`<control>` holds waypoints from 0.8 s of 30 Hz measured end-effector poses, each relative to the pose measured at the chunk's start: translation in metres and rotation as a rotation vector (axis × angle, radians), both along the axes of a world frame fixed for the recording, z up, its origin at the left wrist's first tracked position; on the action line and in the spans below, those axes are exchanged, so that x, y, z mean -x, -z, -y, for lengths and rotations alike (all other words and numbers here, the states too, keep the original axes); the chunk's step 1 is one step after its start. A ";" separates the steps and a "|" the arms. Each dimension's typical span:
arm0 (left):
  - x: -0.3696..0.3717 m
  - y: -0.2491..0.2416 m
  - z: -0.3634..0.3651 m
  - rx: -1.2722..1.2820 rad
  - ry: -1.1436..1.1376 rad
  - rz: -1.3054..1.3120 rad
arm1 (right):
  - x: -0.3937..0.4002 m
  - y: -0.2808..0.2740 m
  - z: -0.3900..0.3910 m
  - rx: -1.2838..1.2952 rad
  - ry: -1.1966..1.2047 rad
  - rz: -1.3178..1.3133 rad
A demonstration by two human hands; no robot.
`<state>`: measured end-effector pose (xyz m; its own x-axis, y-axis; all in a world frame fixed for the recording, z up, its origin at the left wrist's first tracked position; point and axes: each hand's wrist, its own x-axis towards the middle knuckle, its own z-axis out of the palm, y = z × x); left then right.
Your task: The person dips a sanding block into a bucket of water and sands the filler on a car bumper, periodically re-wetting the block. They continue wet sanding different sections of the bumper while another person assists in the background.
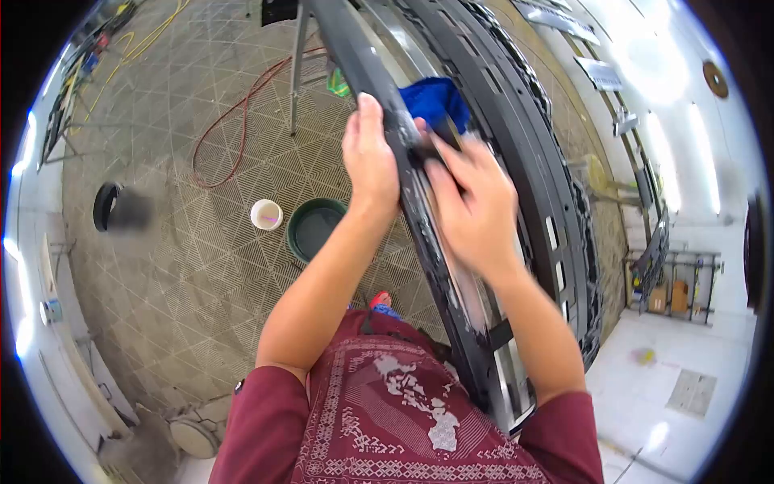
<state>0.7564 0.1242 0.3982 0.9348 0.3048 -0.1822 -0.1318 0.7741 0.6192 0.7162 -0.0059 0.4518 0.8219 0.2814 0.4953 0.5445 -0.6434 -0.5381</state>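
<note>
left hand (373,165) lies open against the bumper (359,58), right hand (477,211) pinches a blurry dark pad (425,150); i'd go light and even.

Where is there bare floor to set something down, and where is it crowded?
The floor is bare between the red hose and white tub. It's crowded around the right hand, near the blue cloth and black panels.
</note>
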 end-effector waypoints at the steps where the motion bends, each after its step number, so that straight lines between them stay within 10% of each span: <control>1: 0.000 0.003 0.000 -0.031 -0.020 0.031 | -0.021 0.001 -0.010 0.028 -0.010 0.067; 9: 0.002 0.000 -0.002 0.000 0.015 -0.004 | 0.112 -0.017 0.057 0.092 -0.104 -0.185; 16: -0.001 0.011 -0.004 -0.049 0.011 0.030 | -0.030 0.010 0.001 -0.150 -0.192 0.022; 24: 0.003 -0.002 0.004 -0.019 0.045 0.028 | 0.172 -0.003 0.122 0.012 -0.201 -0.287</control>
<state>0.7530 0.1199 0.4004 0.9522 0.2659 -0.1503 -0.1149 0.7679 0.6302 0.5438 -0.1280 0.4552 0.8548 0.4563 0.2472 0.4884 -0.5462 -0.6806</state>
